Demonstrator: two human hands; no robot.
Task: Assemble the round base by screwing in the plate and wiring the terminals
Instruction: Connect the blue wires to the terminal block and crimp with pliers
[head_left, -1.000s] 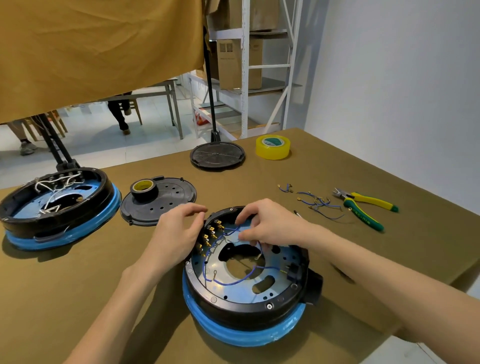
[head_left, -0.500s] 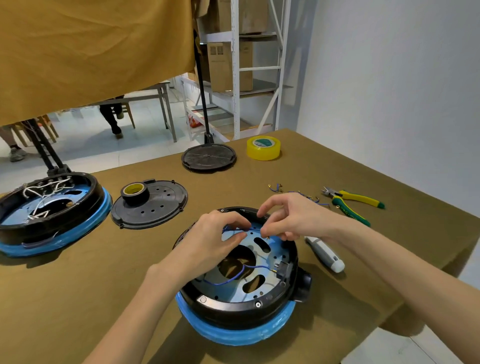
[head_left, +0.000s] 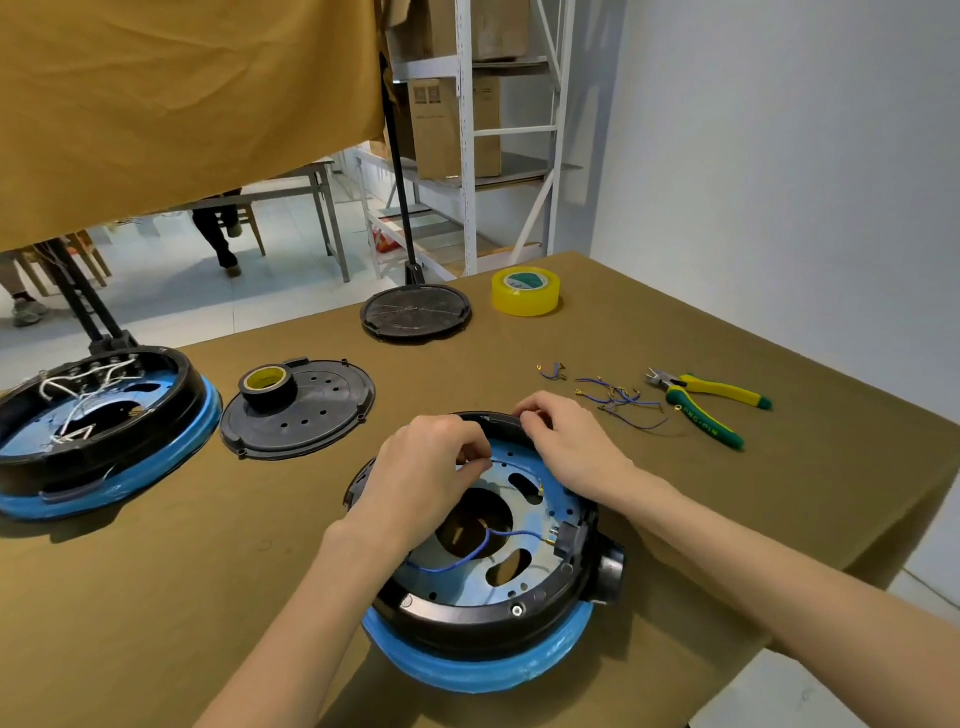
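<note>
The round base (head_left: 483, 631), black with a blue wrapped rim, lies open side up in front of me on the brown table. Inside it sits a silvery blue plate (head_left: 467, 582) with cut-outs and a blue wire (head_left: 457, 564) looping to a terminal at the right wall. My left hand (head_left: 421, 478) hovers over the base's left half, fingertips pinched on a thin blue wire near the far rim. My right hand (head_left: 571, 447) rests on the far right rim with fingers curled around the same wire's other end. The terminals under my hands are hidden.
A second base (head_left: 98, 431) with white wires sits far left. A black cover (head_left: 311, 415) carries a roll of black tape (head_left: 267, 387). Further back are a black disc (head_left: 415, 312) and yellow tape (head_left: 525, 291). Loose blue wires (head_left: 613, 397) and green-yellow pliers (head_left: 706, 405) lie right.
Both hands shifted toward the far rim of the base, still pinching the thin blue wire. The view moved, and the screwdriver seen by my right wrist is now covered.
</note>
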